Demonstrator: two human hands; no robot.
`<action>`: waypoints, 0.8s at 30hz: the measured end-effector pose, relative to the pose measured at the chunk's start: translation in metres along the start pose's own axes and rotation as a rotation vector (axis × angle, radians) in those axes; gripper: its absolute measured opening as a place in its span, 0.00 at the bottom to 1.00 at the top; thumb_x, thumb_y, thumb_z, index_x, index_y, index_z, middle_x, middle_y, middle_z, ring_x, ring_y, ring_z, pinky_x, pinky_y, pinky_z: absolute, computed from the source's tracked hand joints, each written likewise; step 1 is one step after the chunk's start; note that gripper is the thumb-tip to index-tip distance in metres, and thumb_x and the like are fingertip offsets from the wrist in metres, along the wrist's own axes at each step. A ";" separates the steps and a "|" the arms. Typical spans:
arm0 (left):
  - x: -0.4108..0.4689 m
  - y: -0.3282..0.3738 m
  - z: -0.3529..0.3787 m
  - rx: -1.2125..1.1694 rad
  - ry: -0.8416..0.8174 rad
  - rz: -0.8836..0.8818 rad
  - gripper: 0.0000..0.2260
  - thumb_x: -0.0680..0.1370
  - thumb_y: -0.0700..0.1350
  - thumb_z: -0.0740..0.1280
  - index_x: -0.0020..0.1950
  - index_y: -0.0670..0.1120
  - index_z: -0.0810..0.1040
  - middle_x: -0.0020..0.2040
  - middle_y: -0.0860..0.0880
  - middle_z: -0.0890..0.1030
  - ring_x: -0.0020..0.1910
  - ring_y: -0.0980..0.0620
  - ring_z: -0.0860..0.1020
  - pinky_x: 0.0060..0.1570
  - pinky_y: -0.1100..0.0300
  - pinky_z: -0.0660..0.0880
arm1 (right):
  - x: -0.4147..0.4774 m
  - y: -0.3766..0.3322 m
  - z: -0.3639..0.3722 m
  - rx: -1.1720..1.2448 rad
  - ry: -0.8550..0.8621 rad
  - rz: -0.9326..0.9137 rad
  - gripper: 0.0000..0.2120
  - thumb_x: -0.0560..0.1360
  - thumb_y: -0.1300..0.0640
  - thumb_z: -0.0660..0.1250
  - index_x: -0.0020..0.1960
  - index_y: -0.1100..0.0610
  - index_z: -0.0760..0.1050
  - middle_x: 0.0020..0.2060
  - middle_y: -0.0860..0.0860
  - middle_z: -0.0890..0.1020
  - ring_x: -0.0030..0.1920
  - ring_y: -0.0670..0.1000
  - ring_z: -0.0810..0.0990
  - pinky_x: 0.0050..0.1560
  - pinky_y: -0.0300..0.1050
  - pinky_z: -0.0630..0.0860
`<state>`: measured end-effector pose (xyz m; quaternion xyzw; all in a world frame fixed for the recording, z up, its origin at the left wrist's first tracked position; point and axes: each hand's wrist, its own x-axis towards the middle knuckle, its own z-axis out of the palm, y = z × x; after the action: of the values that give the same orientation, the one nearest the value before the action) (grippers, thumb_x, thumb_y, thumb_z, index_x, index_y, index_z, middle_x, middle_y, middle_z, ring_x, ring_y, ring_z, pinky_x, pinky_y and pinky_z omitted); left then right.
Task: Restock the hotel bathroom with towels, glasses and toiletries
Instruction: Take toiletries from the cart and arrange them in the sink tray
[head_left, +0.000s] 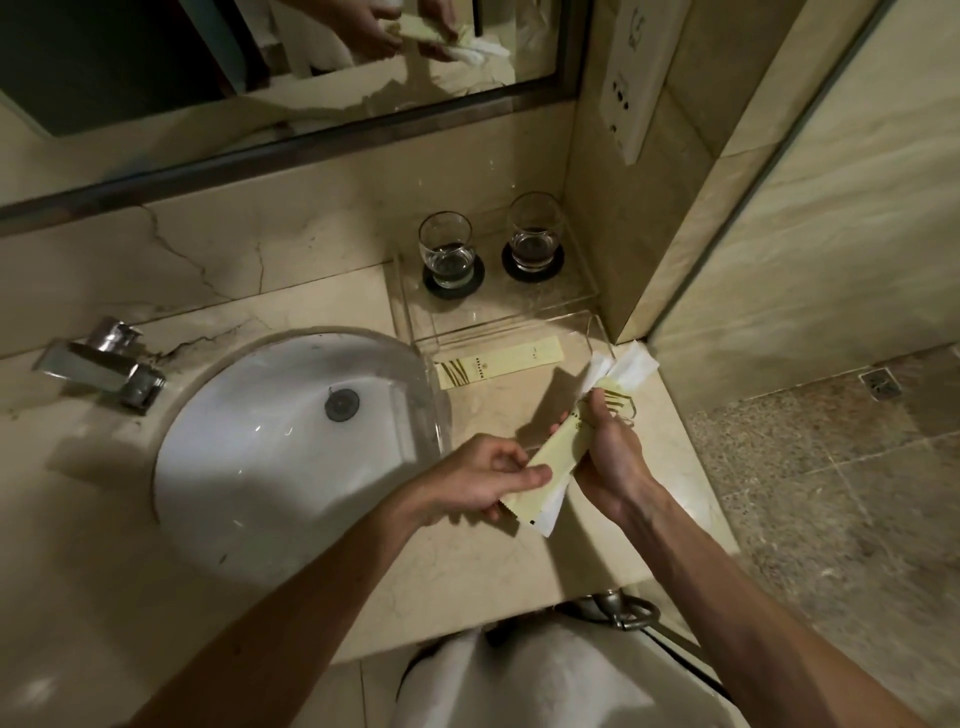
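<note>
Toiletry packets (555, 451), yellow and white, are held as a bundle above the tabletop (597, 545), right of the sink (270, 467). The left hand (480, 478) pinches the lower end; the right hand (608, 457) grips the middle. A single yellow packet (498, 362) lies flat at the front edge of the clear tray (493, 309), which carries two glasses (447, 249) on dark coasters (453, 292)

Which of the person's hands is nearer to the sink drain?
Left. The left hand pinches the packets at the right rim of the basin, right of the sink drain. The right hand grips the same packets farther right, over the counter.
</note>
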<state>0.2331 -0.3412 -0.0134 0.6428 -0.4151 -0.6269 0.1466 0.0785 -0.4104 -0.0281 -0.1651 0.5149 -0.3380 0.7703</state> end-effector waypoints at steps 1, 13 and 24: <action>-0.002 -0.005 0.003 -0.008 0.001 -0.004 0.13 0.77 0.55 0.71 0.54 0.47 0.78 0.40 0.53 0.84 0.32 0.51 0.78 0.31 0.56 0.70 | -0.002 0.002 0.000 -0.022 -0.006 -0.003 0.14 0.83 0.49 0.56 0.51 0.59 0.72 0.34 0.54 0.76 0.33 0.51 0.78 0.37 0.46 0.78; -0.016 -0.021 -0.004 -0.313 0.083 0.014 0.09 0.84 0.44 0.62 0.63 0.44 0.73 0.44 0.44 0.83 0.34 0.49 0.79 0.30 0.59 0.70 | -0.013 0.005 -0.004 -0.156 -0.065 0.040 0.23 0.83 0.44 0.52 0.51 0.60 0.77 0.34 0.54 0.79 0.34 0.51 0.78 0.40 0.43 0.77; 0.039 -0.011 -0.045 0.239 0.555 -0.007 0.12 0.80 0.48 0.68 0.61 0.44 0.80 0.60 0.45 0.81 0.55 0.46 0.79 0.54 0.53 0.78 | -0.007 0.001 -0.020 -0.146 0.070 0.042 0.16 0.83 0.49 0.56 0.52 0.60 0.73 0.31 0.53 0.76 0.34 0.52 0.74 0.42 0.47 0.74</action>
<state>0.2735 -0.3770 -0.0401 0.8036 -0.4278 -0.3746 0.1758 0.0590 -0.4029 -0.0328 -0.1980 0.5679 -0.2889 0.7448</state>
